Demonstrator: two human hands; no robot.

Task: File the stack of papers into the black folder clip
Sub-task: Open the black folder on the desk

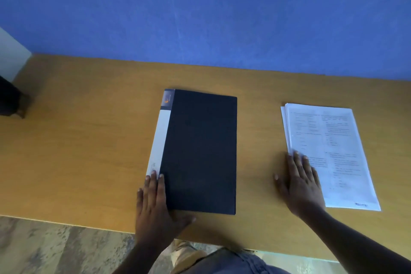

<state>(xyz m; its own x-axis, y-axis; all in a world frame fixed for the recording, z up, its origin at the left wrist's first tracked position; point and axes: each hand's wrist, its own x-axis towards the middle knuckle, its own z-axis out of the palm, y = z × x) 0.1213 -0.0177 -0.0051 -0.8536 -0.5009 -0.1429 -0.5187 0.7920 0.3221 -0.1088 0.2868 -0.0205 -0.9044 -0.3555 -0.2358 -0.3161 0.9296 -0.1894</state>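
The closed black folder [198, 151] is pinned flat at its near spine corner by the left hand [153, 207], fingers spread. The paper stack [333, 151], well apart, is pressed at its near left edge by the flat right hand [300, 187]. Nothing is gripped.

The black folder [200, 151] lies closed and flat, its white spine strip along the left edge; the left hand [154, 204] rests open on its near-left corner. The stack of papers [329, 153], printed white sheets slightly fanned at the left edge, lies flat well right of it, under the flat right hand's [300, 182] fingertips.

A wooden table [89, 140] stands against a blue wall [200, 11]
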